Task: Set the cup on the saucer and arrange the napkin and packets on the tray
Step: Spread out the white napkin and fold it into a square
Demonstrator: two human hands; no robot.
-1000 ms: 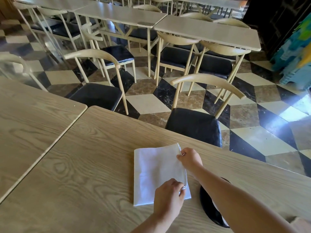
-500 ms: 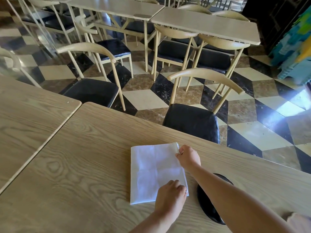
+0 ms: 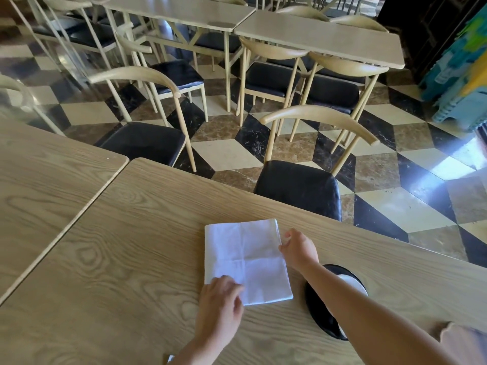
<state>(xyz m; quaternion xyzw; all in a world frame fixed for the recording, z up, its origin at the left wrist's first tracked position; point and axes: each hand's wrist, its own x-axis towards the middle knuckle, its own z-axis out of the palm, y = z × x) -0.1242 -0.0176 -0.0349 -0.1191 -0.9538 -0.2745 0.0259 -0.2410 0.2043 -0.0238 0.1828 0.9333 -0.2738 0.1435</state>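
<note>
Crossing the black tray (image 3: pixel 316 312), the right forearm (image 3: pixel 369 312) hides its middle.

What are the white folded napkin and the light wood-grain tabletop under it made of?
The white folded napkin: probably soft paper tissue, matte, with crisp crossed fold creases; thin cloth not excluded. The light wood-grain tabletop: wood or wood-look laminate, smooth satin, bold grain and pale edge band.

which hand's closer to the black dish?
Right. The right hand is just beyond the black dish, at the napkin edge; the left hand rests on the napkin, farther left.
</note>
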